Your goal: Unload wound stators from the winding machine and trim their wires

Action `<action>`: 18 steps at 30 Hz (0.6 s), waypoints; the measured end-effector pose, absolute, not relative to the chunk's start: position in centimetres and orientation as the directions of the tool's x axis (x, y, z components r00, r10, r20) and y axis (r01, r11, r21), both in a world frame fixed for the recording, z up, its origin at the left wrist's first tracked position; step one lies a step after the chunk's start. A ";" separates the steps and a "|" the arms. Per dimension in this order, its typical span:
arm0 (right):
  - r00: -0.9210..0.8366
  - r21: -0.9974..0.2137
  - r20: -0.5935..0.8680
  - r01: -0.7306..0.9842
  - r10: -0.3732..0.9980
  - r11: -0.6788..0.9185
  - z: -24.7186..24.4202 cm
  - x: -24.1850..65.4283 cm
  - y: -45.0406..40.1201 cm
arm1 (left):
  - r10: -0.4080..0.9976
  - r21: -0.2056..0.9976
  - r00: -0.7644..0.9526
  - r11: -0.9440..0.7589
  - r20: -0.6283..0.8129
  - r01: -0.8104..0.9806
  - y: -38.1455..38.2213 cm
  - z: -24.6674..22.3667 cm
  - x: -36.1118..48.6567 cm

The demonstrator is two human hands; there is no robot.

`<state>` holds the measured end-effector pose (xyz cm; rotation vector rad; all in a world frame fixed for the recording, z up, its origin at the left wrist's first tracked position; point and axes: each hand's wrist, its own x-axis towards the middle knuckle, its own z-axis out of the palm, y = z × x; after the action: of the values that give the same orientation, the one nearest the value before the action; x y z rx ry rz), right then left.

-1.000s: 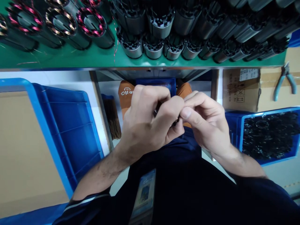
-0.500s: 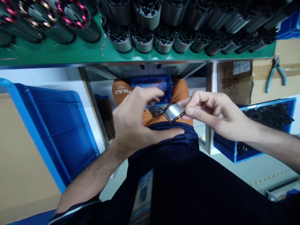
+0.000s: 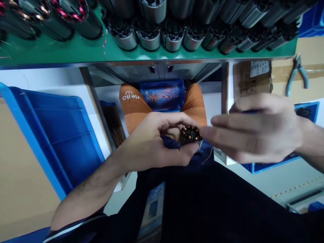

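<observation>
My left hand [image 3: 162,143] is closed around a small motor stator [image 3: 191,135], with its thumb in front and its fingers behind. The stator's toothed dark end, dotted with copper-coloured winding, faces up, and part of its silver side shows below. My right hand [image 3: 260,130] is just to the right of it, smeared by motion. Its fingers are stretched out and look apart, one fingertip close to the stator's edge; I see nothing held in them. A thin loose wire [image 3: 209,156] hangs below the stator.
Rows of stators [image 3: 173,35] stand on the green bench top [image 3: 76,50]. Below it, a blue bin [image 3: 164,96] with copper scraps sits between my knees. Another blue bin [image 3: 68,135] leans at left. Pliers [image 3: 296,74] lie on cardboard at right, above a blue bin [image 3: 315,113] of dark parts.
The stator has passed from my right hand into my left, which has closed on it. It has turned so its toothed end faces up. My right hand has let go and moved right.
</observation>
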<state>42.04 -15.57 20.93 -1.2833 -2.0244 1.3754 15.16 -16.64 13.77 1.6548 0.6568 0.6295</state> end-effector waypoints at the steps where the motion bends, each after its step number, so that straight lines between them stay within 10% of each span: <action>1: -0.545 -0.871 -0.147 0.467 0.826 0.153 20.9 42.8 -15.4 | 0.716 0.987 0.697 -0.129 0.029 0.091 -16.6 13.9 15.0; 10: -0.589 -0.820 -0.564 0.311 0.579 -0.481 17.5 44.3 -16.7 | 0.782 0.803 0.496 -0.543 0.377 0.245 -17.8 13.8 15.2; 15: -0.498 -0.878 -0.453 0.391 0.740 -0.275 18.1 43.5 -17.2 | 0.680 0.670 0.581 -0.685 0.447 0.287 -17.1 13.8 15.9; 18: -0.394 -0.861 -0.369 0.487 0.842 -0.149 19.7 43.9 -17.5 | 0.706 0.810 0.637 -0.547 0.310 0.211 -16.5 13.3 16.1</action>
<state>43.90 -17.52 19.69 -1.5006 -1.8021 1.5569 16.15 -16.50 13.25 2.0856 0.7137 0.8185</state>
